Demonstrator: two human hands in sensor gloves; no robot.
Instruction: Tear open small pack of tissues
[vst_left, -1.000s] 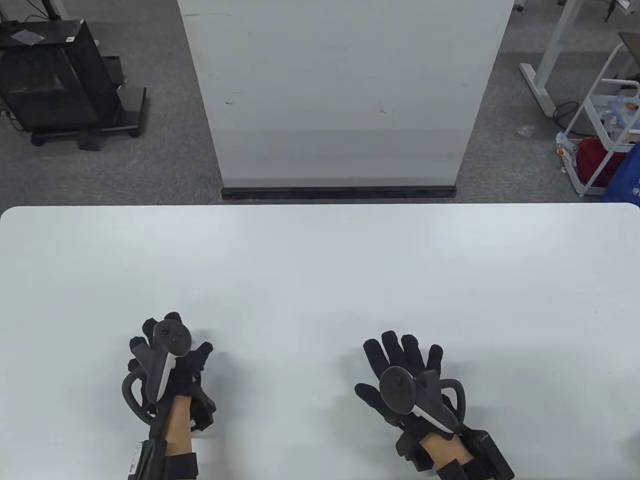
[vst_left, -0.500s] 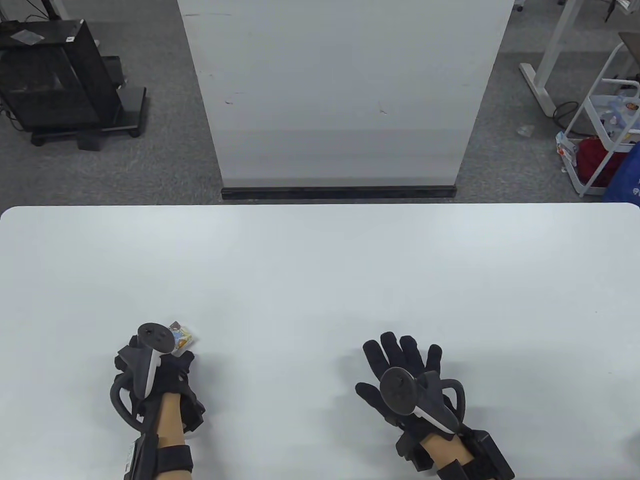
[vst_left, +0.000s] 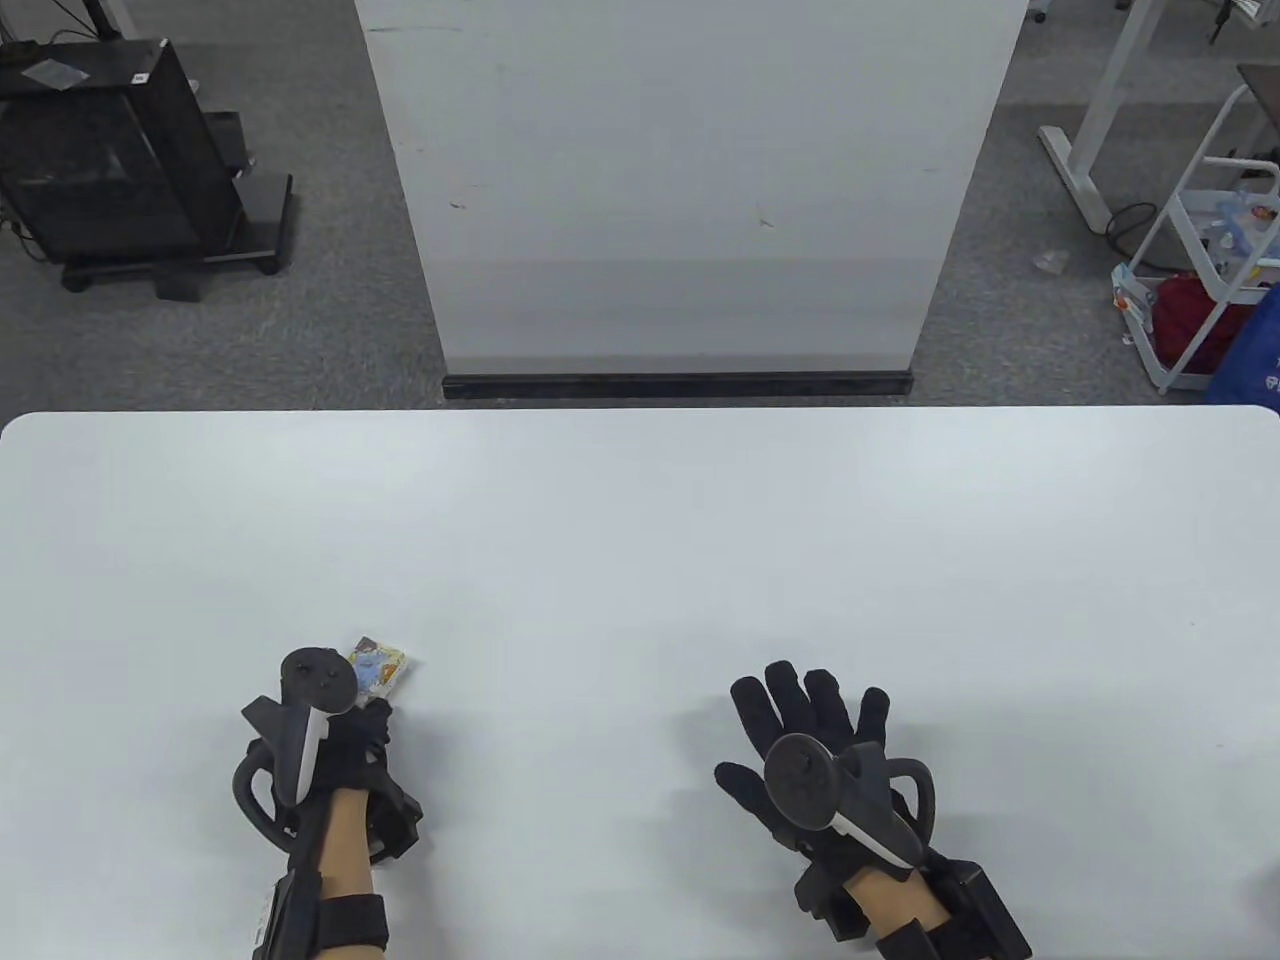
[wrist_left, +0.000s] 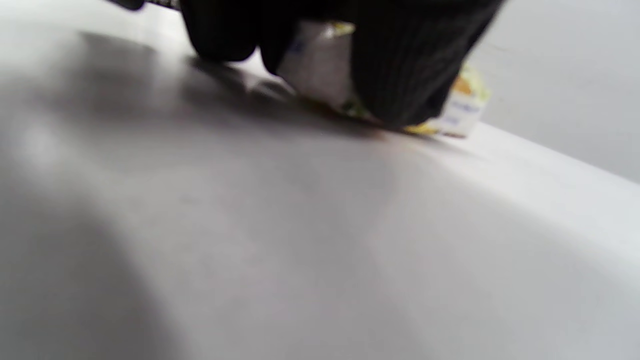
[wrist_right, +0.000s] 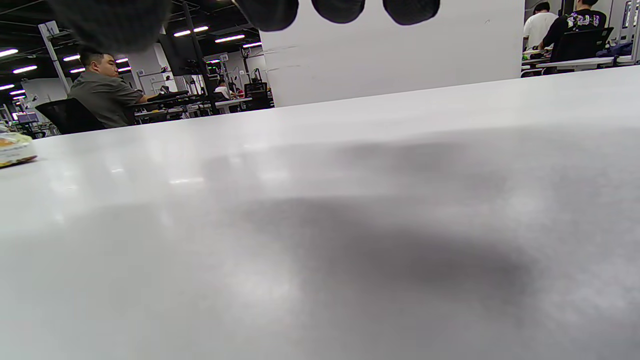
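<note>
A small tissue pack (vst_left: 381, 668) with a yellow and blue print sits at the table's front left, its far end sticking out past my left hand (vst_left: 362, 702). My left hand grips it with curled fingers (wrist_left: 400, 65). In the left wrist view the pack (wrist_left: 462, 106) touches the tabletop under those fingers. My right hand (vst_left: 805, 712) lies flat on the table at the front right, fingers spread, holding nothing. The right wrist view shows the pack (wrist_right: 14, 148) at its far left edge and my right fingertips (wrist_right: 339, 7) along the top.
The white table (vst_left: 640, 540) carries only the pack and my hands. Behind its far edge stands a white panel (vst_left: 690, 190). A black cabinet (vst_left: 110, 160) is on the floor at the back left, a white cart (vst_left: 1215, 250) at the back right.
My left hand went from spread flat over the pack to curled around it, and shifted slightly right. The pack now shows beyond the fingers. The right hand has barely moved.
</note>
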